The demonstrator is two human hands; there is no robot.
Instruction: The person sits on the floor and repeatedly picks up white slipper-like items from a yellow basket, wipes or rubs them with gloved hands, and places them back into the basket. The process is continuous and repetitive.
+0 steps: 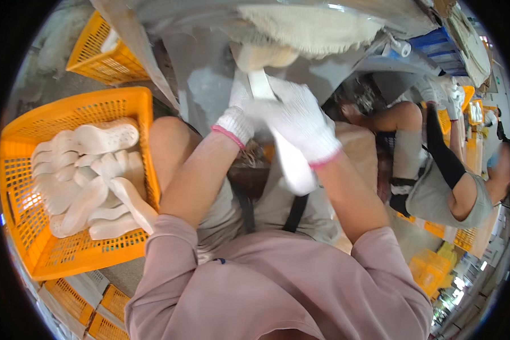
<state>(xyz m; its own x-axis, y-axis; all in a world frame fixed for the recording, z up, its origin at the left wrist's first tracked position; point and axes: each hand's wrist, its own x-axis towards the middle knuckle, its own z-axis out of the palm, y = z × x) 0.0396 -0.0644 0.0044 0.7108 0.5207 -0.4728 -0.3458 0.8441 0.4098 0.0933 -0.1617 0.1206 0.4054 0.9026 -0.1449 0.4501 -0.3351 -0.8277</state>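
Observation:
Both my hands wear white knit gloves with pink cuff edges and meet in front of me around a white shoe sole (292,164). My right hand (303,116) is closed over the middle of the sole, its fingers slightly blurred. Beside it, my left hand (241,107) is closed at the sole's far part, with its fingers mostly hidden. The far end of the sole reaches up to a rounded beige wheel (266,58) under a grey machine housing (195,79); whether they touch I cannot tell. The near end hangs over my lap.
An orange basket (79,258) of white soles (105,139) stands at my left, with another orange basket (110,65) beyond it. A pale frayed cloth (317,28) drapes above the wheel. To my right sits another person (447,195) in white gloves. More orange crates (430,269) stand behind.

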